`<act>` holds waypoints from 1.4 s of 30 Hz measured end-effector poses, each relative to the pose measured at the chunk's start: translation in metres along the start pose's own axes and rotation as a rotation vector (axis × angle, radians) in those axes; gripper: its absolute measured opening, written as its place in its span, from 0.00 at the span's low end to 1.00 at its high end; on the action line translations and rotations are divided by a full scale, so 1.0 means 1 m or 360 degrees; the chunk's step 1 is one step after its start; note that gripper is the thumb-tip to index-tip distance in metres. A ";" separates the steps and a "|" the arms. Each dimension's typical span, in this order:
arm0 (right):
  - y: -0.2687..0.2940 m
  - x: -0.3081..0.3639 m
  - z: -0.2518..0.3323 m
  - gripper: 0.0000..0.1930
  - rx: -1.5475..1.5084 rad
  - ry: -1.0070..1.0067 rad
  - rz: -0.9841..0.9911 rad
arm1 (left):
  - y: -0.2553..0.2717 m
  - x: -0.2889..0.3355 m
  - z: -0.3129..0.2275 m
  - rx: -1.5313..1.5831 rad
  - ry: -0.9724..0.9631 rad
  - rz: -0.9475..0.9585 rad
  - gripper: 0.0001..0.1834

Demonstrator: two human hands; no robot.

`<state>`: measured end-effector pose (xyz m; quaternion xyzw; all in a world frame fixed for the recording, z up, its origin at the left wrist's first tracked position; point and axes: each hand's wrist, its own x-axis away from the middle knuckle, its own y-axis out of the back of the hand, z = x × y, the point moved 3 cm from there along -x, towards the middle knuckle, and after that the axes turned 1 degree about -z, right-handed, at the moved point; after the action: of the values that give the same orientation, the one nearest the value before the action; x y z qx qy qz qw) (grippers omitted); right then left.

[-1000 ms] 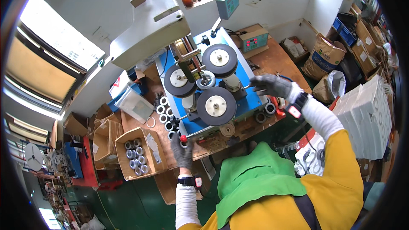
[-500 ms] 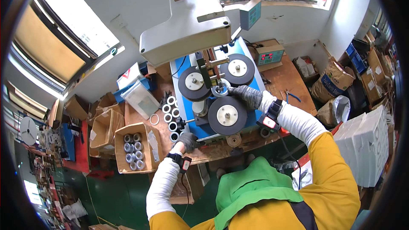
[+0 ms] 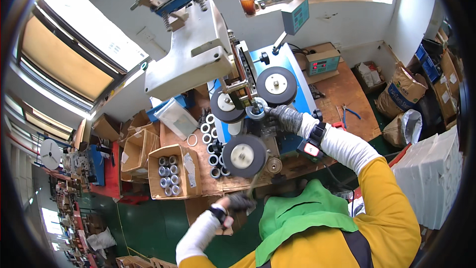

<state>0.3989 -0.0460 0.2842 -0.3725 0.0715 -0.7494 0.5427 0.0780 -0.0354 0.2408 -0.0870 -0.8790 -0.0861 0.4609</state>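
In the head view, the pale ring core (image 3: 256,109) sits between the two rear black rollers (image 3: 276,85), and it looks light, stiff and rather smooth, best held by its outer rim. The gloved right hand (image 3: 288,118) has its fingertips at that rim, whether pinching I cannot tell, and the left hand (image 3: 240,202) meets the lever (image 3: 254,184), its grip blurred. Printing marks the brown sack (image 3: 402,91); red digits glow on the control box (image 3: 323,64).
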 end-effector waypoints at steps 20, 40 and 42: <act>-0.049 0.036 0.079 0.14 0.1356 0.0566 -0.0317 | 0.126 -0.071 -0.187 0.2741 -0.0896 -0.0638 0.12; -0.017 0.042 0.056 0.14 0.1474 0.0523 0.0106 | 0.039 -0.067 -0.190 0.2817 -0.0970 -0.0843 0.17; -0.024 0.047 0.041 0.18 0.1278 0.0462 0.0251 | 0.024 -0.052 -0.194 0.2797 -0.1159 -0.0956 0.17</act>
<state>0.4007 -0.0649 0.3486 -0.0162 -0.1219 -0.7186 0.6845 0.2669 -0.0608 0.3079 0.4898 -0.7039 0.5138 0.0232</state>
